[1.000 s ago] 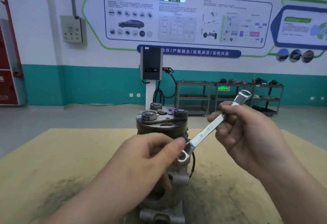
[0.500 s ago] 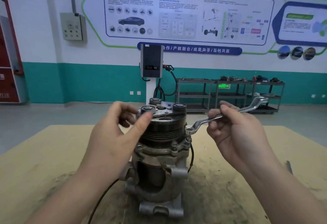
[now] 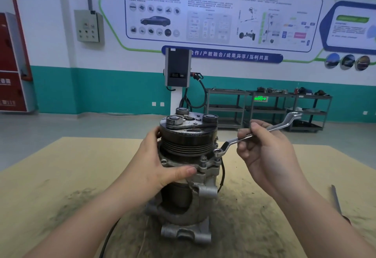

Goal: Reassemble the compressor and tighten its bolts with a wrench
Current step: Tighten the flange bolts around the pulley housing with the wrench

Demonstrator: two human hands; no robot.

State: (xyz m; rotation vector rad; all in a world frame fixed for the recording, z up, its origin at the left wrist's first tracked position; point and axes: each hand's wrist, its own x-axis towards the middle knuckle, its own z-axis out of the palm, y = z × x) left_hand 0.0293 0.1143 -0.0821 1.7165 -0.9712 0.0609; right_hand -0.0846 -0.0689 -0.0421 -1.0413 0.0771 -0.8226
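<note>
Workshop, compressor [image 3: 188,168] upright on stained, perhaps cardboard-covered table [image 3: 61,176]

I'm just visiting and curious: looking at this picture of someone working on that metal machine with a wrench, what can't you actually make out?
All in the head view:
- The bolt under the wrench: its ring end covers it, so seating is unclear.
- The left hand hides the compressor wall behind it.
- The wrench shank inside the right hand is hidden by the fingers.
- Wall poster small print: too small and blurred.
- Dark strip on the table: too thin to identify.
</note>
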